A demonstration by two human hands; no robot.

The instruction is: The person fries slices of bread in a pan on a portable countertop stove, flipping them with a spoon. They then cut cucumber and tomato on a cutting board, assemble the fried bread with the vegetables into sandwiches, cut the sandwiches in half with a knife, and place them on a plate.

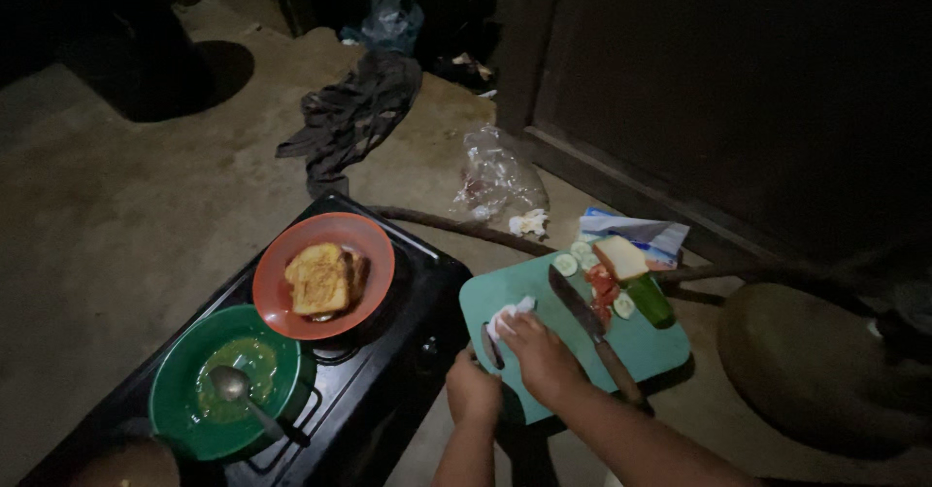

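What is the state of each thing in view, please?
Left hand: grip closed on the edge of the cutting board.
Right hand: pressing a white cloth on the board.
Knife: lying flat on the board.
Cucumber: partly sliced.
Orange plate: holds fried toast.
Green bowl: nearly empty, spoon inside.
Stove: no flame visible.

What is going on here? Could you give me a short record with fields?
setting: dim floor, black stove
left hand: grips the edge of the teal cutting board
right hand: presses a white tissue on the board
on board: knife, cucumber, tomato slices, bread slice
orange plate: toast
green bowl: spoon
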